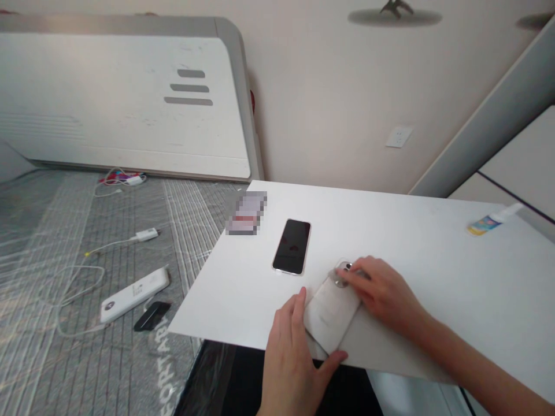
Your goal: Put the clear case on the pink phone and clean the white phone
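A white smartphone (330, 318) lies back side up and slanted near the front edge of the white table, its round camera module at the upper end. My left hand (291, 346) braces its lower end, fingers along the left side and thumb at the bottom corner. My right hand (381, 292) is over the upper end, index finger on the camera module and the other fingers curled; whether something small is between the fingertips is hidden. A second smartphone (292, 247) with a dark screen and clear case lies face up further back on the left.
A blurred pinkish rectangle (246, 212) sits at the table's (390, 231) back left corner. A small spray bottle (494, 219) lies far right. On the grey bedding are a white power bank (134, 294), a black object (151, 316) and a cable plug (146, 234).
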Available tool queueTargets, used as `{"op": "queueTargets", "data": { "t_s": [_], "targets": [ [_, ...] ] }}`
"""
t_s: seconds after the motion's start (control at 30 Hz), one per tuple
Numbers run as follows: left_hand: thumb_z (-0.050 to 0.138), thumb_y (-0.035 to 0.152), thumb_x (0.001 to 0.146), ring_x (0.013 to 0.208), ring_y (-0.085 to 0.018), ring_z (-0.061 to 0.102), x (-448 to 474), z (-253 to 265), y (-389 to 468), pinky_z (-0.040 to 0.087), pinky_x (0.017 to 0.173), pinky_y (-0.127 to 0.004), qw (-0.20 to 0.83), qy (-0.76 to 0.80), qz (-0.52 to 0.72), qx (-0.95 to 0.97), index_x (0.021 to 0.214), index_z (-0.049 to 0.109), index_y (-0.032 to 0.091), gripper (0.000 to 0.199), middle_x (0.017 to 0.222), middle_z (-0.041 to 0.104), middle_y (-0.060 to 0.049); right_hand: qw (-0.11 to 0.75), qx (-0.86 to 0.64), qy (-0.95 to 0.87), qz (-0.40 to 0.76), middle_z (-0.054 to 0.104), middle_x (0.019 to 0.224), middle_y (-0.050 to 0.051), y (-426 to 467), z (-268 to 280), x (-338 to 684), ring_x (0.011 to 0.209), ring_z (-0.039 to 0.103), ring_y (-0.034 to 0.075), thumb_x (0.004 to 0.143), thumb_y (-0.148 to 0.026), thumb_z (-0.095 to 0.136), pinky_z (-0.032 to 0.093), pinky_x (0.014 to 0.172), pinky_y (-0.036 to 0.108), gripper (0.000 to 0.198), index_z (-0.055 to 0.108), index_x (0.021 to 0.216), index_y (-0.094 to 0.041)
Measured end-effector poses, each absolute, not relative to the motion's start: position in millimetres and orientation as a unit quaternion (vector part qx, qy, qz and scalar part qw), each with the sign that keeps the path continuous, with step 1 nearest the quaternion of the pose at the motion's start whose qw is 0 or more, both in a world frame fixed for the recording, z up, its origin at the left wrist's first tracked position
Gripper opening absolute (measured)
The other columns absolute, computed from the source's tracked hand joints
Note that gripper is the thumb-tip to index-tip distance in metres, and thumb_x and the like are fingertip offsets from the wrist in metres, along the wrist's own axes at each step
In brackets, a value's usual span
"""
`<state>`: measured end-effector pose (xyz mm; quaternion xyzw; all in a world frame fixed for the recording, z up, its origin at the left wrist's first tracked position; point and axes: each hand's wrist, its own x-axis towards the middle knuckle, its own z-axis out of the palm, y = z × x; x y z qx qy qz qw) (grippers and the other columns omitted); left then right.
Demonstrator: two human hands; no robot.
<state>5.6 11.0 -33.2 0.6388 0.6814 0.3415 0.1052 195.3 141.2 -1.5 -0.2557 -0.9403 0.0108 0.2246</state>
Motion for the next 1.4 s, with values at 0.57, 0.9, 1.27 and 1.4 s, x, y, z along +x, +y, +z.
{"op": "queueTargets", "data": {
  "t_s": [0.57, 0.9, 1.27, 1.4],
  "targets": [
    [0.090, 0.032, 0.069, 0.117, -0.035, 0.062, 5.7, -28.8, 12.2, 0.055, 0.097, -0.055, 0.101, 0.679, 0.354, 0.636, 0.158, 0.021, 0.024, 0.113, 0.138, 0.058, -0.017, 0.200, -0.302, -0.931, -0.041, 0.064, 0.117, 0.018, 137.6, -10.6, 209.3, 0.092, 0.066, 0.028, 0.103, -0.013, 0.033, 0.057, 0.073, 0.039, 0.043, 0.060, 0.137, -0.018],
    [0.092, 0.029, 0.065, 0.117, -0.035, 0.061, 5.5, -26.4, 12.3, 0.056, 0.095, -0.055, 0.091, 0.684, 0.339, 0.640, 0.157, 0.022, 0.024, 0.116, 0.136, 0.059, -0.015, 0.166, -0.267, -0.949, -0.022, 0.062, 0.125, 0.020, 134.8, -5.7, 202.6, 0.107, 0.066, 0.031, 0.094, -0.007, 0.039, 0.059, 0.083, 0.043, 0.050, 0.055, 0.140, -0.015],
    [0.095, 0.031, 0.062, 0.117, -0.034, 0.061, 4.9, -24.5, 14.2, 0.057, 0.096, -0.053, 0.087, 0.680, 0.337, 0.645, 0.156, 0.024, 0.023, 0.117, 0.135, 0.058, -0.016, 0.114, -0.197, -0.969, 0.092, 0.054, 0.144, 0.017, 127.1, -1.7, 198.1, 0.126, 0.051, 0.033, 0.088, -0.084, 0.046, 0.045, 0.109, 0.049, 0.097, 0.041, 0.155, -0.014],
    [0.097, 0.029, 0.059, 0.117, -0.034, 0.061, 5.6, -23.7, 14.1, 0.057, 0.097, -0.053, 0.088, 0.685, 0.335, 0.640, 0.156, 0.024, 0.023, 0.122, 0.135, 0.058, -0.016, 0.138, -0.263, -0.955, -0.004, 0.044, 0.155, 0.020, 130.8, -6.8, 203.4, 0.144, 0.034, 0.042, 0.090, -0.082, 0.045, 0.029, 0.118, 0.062, 0.097, 0.041, 0.155, -0.011]
  ]
}}
